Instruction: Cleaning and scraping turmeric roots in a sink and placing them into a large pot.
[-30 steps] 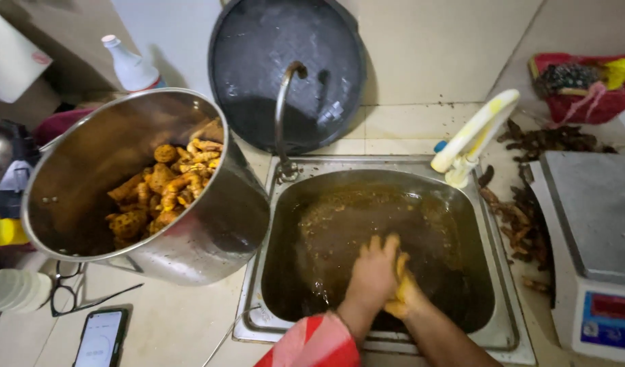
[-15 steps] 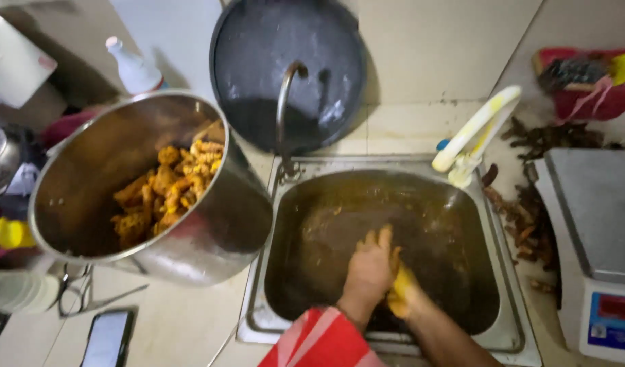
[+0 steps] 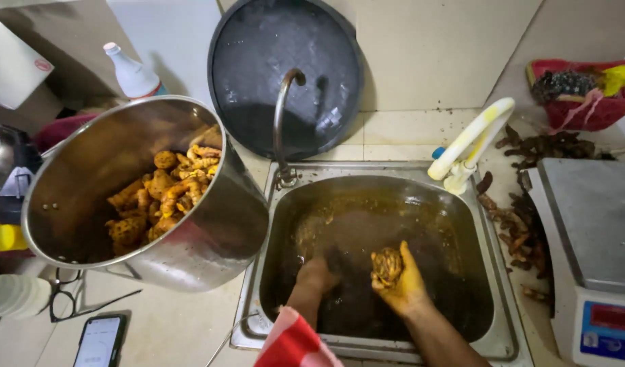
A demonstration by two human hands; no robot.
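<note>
My right hand is up out of the water, fingers curled around a knobbly root, yellow-brown and wet, held just above the surface near the middle of the sink. My left hand is down in the murky brown water; I can't tell whether it grips anything under there. The hands sit near each other but apart.

That root looks hard and stiff, light for its size, lumpy enough to give purchase, though I'd judge it slick with muddy water. Best grip is cupping it around the fat middle, as the right hand does now, not by the thin knobs, which look as if they could snap.

Containers: the sink is full of opaque brown water, so anything below is hidden. Left of it, a big steel pot tilts toward the sink, with a heap of orange-yellow roots inside. A dark round pan leans on the far wall behind the tap. On the right, loose dark roots lie beside a scale.
</note>
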